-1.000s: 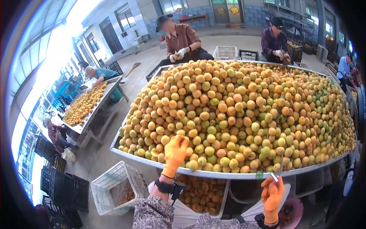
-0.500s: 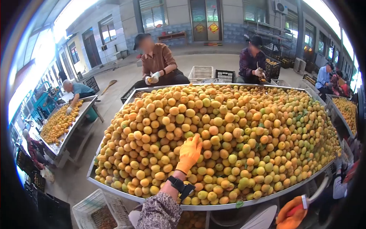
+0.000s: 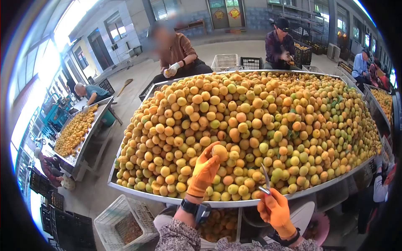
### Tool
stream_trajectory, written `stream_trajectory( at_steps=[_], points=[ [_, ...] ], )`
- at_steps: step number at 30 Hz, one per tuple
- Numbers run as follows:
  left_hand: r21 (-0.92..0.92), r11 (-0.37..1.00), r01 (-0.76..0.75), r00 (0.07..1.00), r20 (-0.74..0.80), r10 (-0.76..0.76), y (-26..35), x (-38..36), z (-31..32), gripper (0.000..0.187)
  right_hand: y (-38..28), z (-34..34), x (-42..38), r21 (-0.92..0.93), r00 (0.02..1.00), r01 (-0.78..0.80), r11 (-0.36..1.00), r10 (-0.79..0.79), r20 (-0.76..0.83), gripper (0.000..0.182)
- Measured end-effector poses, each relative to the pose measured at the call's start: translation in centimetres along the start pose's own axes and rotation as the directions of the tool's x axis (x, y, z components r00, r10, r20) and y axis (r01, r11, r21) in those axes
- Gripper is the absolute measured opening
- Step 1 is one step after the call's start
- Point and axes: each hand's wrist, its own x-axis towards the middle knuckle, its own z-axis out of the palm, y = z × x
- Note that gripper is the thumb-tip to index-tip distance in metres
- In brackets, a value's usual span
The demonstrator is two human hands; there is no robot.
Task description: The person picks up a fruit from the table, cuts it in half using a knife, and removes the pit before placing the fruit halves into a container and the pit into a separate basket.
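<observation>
- Half a second ago the left hand [image 3: 204, 171] lay flat on the pile; now it is lifted, with one apricot [image 3: 220, 151] pinched in its fingers [image 3: 210, 149].
- Back then the right hand [image 3: 276, 211] was low under the bench edge; now it is up beside the left one, with a small knife [image 3: 265, 179].
- That apricot sits just above the big heap of apricots [image 3: 251, 125], close to the near rim of the bench [image 3: 234, 203], so it is easy to see and reach.
- Left fingers are curled snug around the fruit, wrist bent up, palm turned toward the fruit.
- Right fingers are closed tight on the knife handle, and the thin blade points up toward the held fruit.
- Both hands wear orange gloves, likely to keep juice off.
- Across the bench, two other people [image 3: 178, 50] sit working, each holding fruit too.
- A white crate [image 3: 125, 221] stands on the floor at the left.
</observation>
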Motion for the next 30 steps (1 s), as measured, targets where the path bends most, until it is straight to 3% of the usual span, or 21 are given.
stream_trajectory(
  at_steps=[1, 3, 5, 6, 10, 12, 13, 15, 17, 19, 20, 21, 23, 24, 27, 29, 30],
  points=[
    [-0.133, 0.991, 0.019, 0.999, 0.045, -0.013, 0.4, -1.7, 0.7, 0.057, 0.3, 0.8, 0.1, 0.009, 0.999, -0.023, 1.000, 0.022, 0.027, 0.031],
    [-0.219, 0.973, 0.074, 0.996, 0.074, -0.059, 1.0, -5.3, 2.8, 0.063, 1.1, 2.1, 0.1, 0.002, 0.997, -0.036, 0.999, 0.035, 0.074, 0.034],
    [-0.228, 0.964, 0.140, 0.987, 0.108, -0.118, 1.5, -8.3, 3.6, 0.064, 2.0, 3.0, -0.3, 0.035, 0.987, -0.080, 0.996, 0.074, 0.141, 0.038],
    [-0.144, 0.982, 0.119, 0.992, 0.052, -0.112, 1.6, -9.7, 4.1, 0.066, 2.4, 3.5, -0.7, -0.002, 0.986, -0.059, 0.998, 0.058, 0.159, 0.041],
    [-0.148, 0.984, 0.100, 0.995, -0.013, -0.103, 2.5, -13.5, 5.3, 0.062, 3.7, 4.3, -2.3, -0.001, 0.982, -0.111, 0.994, 0.110, 0.150, 0.043],
    [0.087, 0.995, 0.045, 0.999, -0.024, -0.043, 3.2, -14.9, 6.0, 0.060, 4.1, 4.5, -2.9, -0.014, 0.981, -0.106, 0.994, 0.107, 0.163, 0.042],
    [0.086, 0.995, 0.039, 0.999, -0.033, -0.037, 3.6, -15.6, 6.4, 0.060, 4.3, 4.7, -3.0, -0.021, 0.979, -0.100, 0.995, 0.103, 0.175, 0.042],
    [0.370, 0.925, 0.081, 0.994, -0.098, -0.048, 4.4, -17.1, 7.3, 0.063, 4.5, 4.8, -3.6, -0.047, 0.975, -0.100, 0.994, 0.107, 0.193, 0.041],
    [0.347, 0.933, 0.090, 0.992, -0.116, -0.053, 4.6, -18.1, 7.6, 0.064, 4.8, 4.6, -4.3, -0.070, 0.973, -0.098, 0.993, 0.111, 0.204, 0.041],
    [0.482, 0.874, 0.059, 0.995, -0.104, -0.010, 4.3, -19.0, 7.2, 0.064, 4.9, 4.2, -4.7, -0.099, 0.964, -0.061, 0.993, 0.085, 0.253, 0.040],
    [0.575, 0.817, -0.034, 0.997, -0.042, 0.071, 3.7, -19.3, 6.4, 0.061, 4.9, 4.0, -4.9, -0.111, 0.959, -0.053, 0.992, 0.081, 0.270, 0.040],
    [0.575, 0.817, -0.035, 0.996, -0.046, 0.075, 4.0, -19.7, 6.6, 0.061, 5.0, 3.9, -5.2, -0.114, 0.958, -0.053, 0.992, 0.083, 0.275, 0.040],
    [0.188, 0.958, 0.217, 0.967, -0.177, -0.184, 4.7, -20.5, 7.2, 0.058, 5.4, 3.7, -5.6, -0.099, 0.967, -0.053, 0.994, 0.076, 0.243, 0.043],
    [0.028, 0.978, 0.205, 0.972, -0.127, -0.200, 4.2, -20.8, 6.9, 0.057, 5.5, 3.6, -5.7, -0.094, 0.967, -0.055, 0.994, 0.076, 0.243, 0.043],
    [0.031, 0.973, 0.230, 0.970, -0.087, -0.226, 3.2, -21.3, 6.9, 0.059, 5.9, 3.4, -6.0, 0.070, 0.978, -0.057, 0.996, 0.042, 0.206, 0.048],
    [0.101, 0.957, 0.272, 0.961, -0.086, -0.264, 3.0, -21.6, 7.3, 0.055, 6.1, 3.1, -6.0, 0.148, 0.939, 0.069, 0.987, -0.114, 0.324, 0.052],
    [0.297, 0.927, 0.227, 0.974, -0.068, -0.217, 2.8, -21.7, 7.4, 0.056, 5.5, 3.4, -6.1, 0.104, 0.930, 0.091, 0.990, -0.122, 0.347, 0.053]
  ],
)
